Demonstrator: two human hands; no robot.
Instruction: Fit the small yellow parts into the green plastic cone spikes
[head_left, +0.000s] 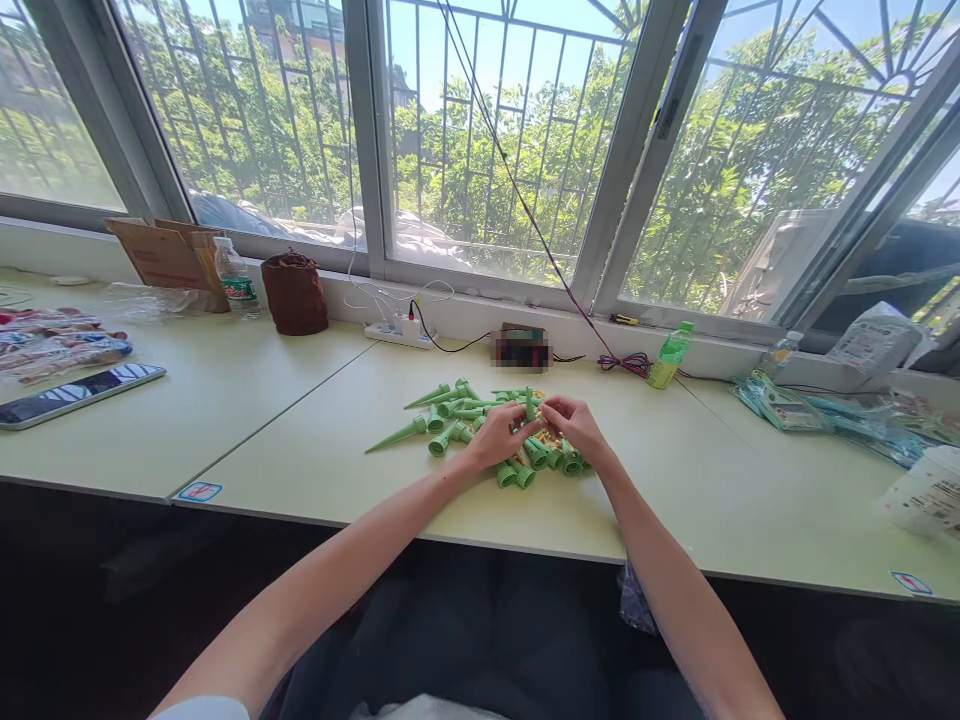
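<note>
My left hand [501,434] is closed around a green plastic watering spike [529,402], which points upward between its thumb and fingers. Right beside it, my right hand [576,424] has its fingertips pinched together against the spike's side; whatever is in that pinch is too small to tell. Beneath and around both hands lies a pile of similar green cone-shaped spikes [403,434], some with hollow, wide ends facing me. Small yellow pieces [592,440] are scattered among them, partly covered by the right hand.
A phone [82,394] and wrapped packets [60,345] lie at left. Toward the window stand a water bottle [235,280], a brown pot-like container [294,293], a power strip [399,334] and a green bottle [670,356]. Plastic packages [802,405] and a white tub [926,495] are at right.
</note>
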